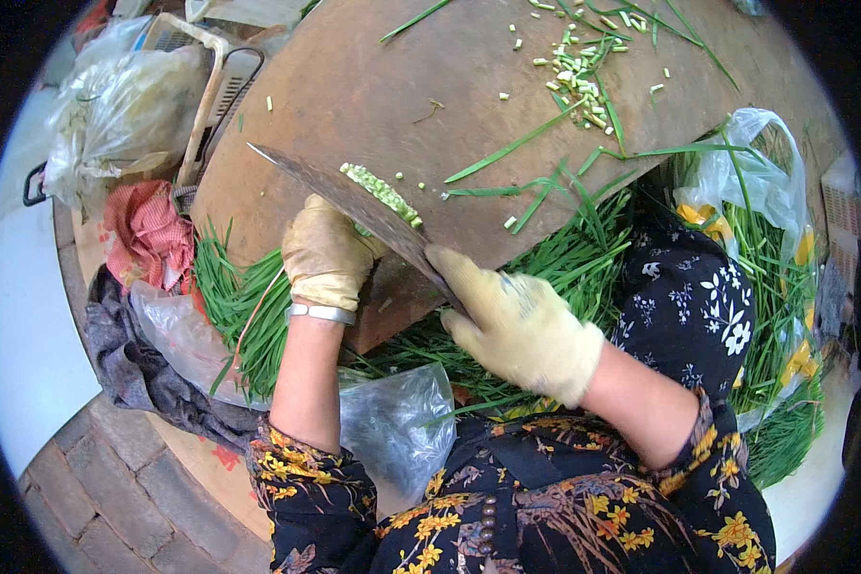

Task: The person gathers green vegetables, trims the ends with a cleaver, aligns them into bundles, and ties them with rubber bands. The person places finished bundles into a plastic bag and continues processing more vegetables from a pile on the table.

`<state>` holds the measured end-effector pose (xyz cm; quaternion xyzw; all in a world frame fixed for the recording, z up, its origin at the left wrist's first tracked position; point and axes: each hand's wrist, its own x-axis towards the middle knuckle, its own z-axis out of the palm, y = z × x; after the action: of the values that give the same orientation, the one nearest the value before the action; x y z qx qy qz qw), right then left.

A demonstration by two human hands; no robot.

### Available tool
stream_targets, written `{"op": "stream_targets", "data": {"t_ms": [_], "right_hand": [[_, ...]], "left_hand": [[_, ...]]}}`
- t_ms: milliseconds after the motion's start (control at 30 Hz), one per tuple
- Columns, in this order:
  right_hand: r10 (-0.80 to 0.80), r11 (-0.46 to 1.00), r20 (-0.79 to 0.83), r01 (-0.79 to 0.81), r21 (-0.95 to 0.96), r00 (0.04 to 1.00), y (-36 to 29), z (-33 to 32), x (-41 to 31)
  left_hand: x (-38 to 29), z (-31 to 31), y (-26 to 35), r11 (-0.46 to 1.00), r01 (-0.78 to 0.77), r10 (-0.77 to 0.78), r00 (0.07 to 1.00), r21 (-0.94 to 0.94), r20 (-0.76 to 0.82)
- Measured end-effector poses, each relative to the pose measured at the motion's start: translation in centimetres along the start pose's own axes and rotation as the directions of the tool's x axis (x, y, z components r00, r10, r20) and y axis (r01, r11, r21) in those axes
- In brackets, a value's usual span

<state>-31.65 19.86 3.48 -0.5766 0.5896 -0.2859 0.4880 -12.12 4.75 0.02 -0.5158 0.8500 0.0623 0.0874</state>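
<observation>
My left hand (330, 247), in a worn pale work glove, is closed around a bunch of garlic chives (255, 308). The long green leaves trail out to the left, with a thin pinkish tie lying across them. In my right hand (520, 323), also gloved, is a large dark-bladed knife (344, 197). Its blade slants over the bunch, close to my left fingers, tip pointing up and left. Pale cut stem ends (382, 192) show just beyond the blade. The knife hides part of my left fingertips and of the bunch. Underneath is a worn brown board (316, 93).
Cut stem pieces (577, 79) and loose leaves lie scattered over the board's far right. More chives (574, 265) are heaped by my lap; a plastic bag (753, 165) of them stands right. At left are a red checked cloth (151, 233), a stuffed clear bag (129, 107) and a plastic basket (222, 93).
</observation>
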Motion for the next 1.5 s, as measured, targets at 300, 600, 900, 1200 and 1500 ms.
{"op": "stream_targets", "data": {"t_ms": [300,600,900,1200,1500], "right_hand": [[0.128,0.991,0.104,-0.125,-0.038,0.986,0.6,0.1,0.0],[0.087,0.994,0.115,-0.094,0.052,0.989,1.8,0.1,5.2],[-0.001,0.992,0.111,-0.013,0.124,0.994,2.1,-0.4,8.4],[0.311,0.682,-0.124,-0.131,0.719,0.942,2.0,-1.9,13.5],[0.302,0.863,0.172,-0.346,0.368,0.938,1.4,-2.3,1.7]], "left_hand": [[0.8,-1.5,0.7,0.984,0.103,-0.094,0.993,-0.146,0.066],[1.1,-3.5,2.1,0.974,0.178,-0.150,0.971,-0.141,0.188],[1.2,-2.3,1.2,0.983,0.092,-0.077,0.992,-0.156,0.097],[0.1,-3.0,1.7,0.993,0.101,-0.091,0.985,-0.062,0.144],[-1.0,-2.7,2.8,0.985,0.114,-0.130,0.983,0.127,0.129]]}}
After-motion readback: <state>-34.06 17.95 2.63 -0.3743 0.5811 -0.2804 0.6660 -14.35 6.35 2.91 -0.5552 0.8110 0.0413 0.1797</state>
